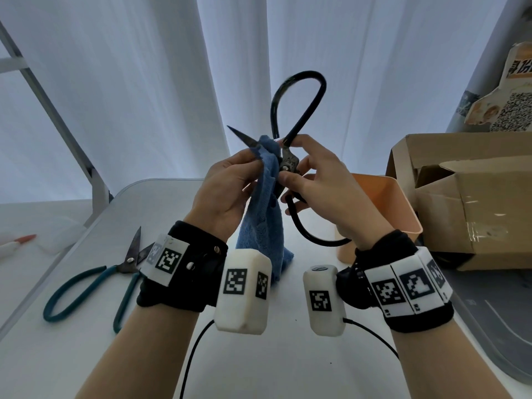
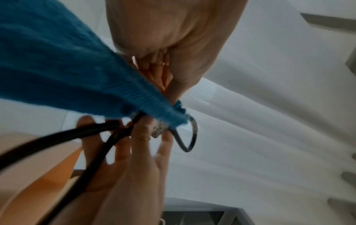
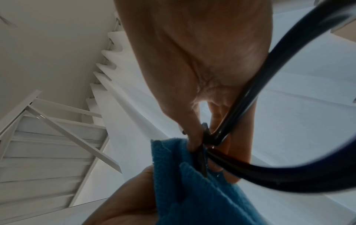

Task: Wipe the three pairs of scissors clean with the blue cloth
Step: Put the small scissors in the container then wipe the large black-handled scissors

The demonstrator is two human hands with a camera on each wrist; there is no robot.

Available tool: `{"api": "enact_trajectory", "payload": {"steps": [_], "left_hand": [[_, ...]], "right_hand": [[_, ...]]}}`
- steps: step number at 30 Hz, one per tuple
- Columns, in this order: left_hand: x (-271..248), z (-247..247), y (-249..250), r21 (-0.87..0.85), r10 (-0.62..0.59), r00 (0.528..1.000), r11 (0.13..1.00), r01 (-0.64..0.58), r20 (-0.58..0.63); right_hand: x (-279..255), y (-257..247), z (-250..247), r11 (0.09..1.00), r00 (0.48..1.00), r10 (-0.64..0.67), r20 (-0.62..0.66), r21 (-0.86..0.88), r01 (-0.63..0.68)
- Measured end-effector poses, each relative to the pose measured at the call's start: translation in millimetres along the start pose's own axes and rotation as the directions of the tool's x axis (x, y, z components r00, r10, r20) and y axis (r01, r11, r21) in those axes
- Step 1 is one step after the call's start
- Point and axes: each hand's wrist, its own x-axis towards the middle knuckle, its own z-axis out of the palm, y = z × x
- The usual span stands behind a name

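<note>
I've got the black-handled scissors (image 1: 288, 165) up in the air in front of me, well above the counter (image 1: 161, 312), and this is the wiping step on that pair. My right hand (image 1: 322, 194) pinches them near the pivot, thumb and fingers curled around the metal, with one big handle loop standing up and the other hanging below my palm. My left hand (image 1: 227, 191) grips the blue cloth (image 1: 263, 214), fingers closed on the fabric and pressing it against a blade; the blade tip pokes out to the upper left beyond the cloth, bare and pointing away from me. The rest of the cloth hangs down, and I can't tell whether its end touches the counter. From the right wrist view, the fabric is bunched right up at the pivot. So I judge this pair is mid-wipe. Next, I reckon I need to draw the cloth outward along the blade toward the tip, keeping my fingers on the flat and off the edge. The teal-handled scissors (image 1: 95, 283) lie open on the counter to my left, waiting. I can't spot a third pair; the orange bin (image 1: 394, 208) behind my right hand may hold it, but I can't see inside.
</note>
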Motion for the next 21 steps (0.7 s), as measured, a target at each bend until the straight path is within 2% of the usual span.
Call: {"api": "enact_trajectory", "payload": {"steps": [2,5,10,16,21], "left_hand": [[0.9,-2.2,0.9,-0.014,-0.004,1.0,1.0,0.004,0.006],[-0.9,-1.2,-0.1,-0.027,-0.014,0.999,1.0,0.012,-0.048],[-2.0,2.2,-1.7,-0.071,-0.095,0.993,0.993,0.09,-0.069],[-1.0,2.6,0.2,0.009,-0.038,0.999,0.999,0.038,-0.037],[-0.9,0.0,2.0,-0.007,-0.015,1.0,1.0,0.015,-0.018]], "right_hand": [[-0.5,-0.7,2.2,1.0,1.0,0.001,0.027,-0.001,-0.001],[-0.2,-1.3,4.7,1.0,1.0,-0.006,0.024,0.011,0.006],[0.2,-1.0,0.9,0.999,1.0,0.013,0.026,0.049,-0.015],[-0.8,0.6,3.4,0.998,1.0,0.001,0.021,-0.07,0.0],[-0.7,-1.2,3.4,0.999,1.0,-0.016,0.01,-0.049,0.017]]}}
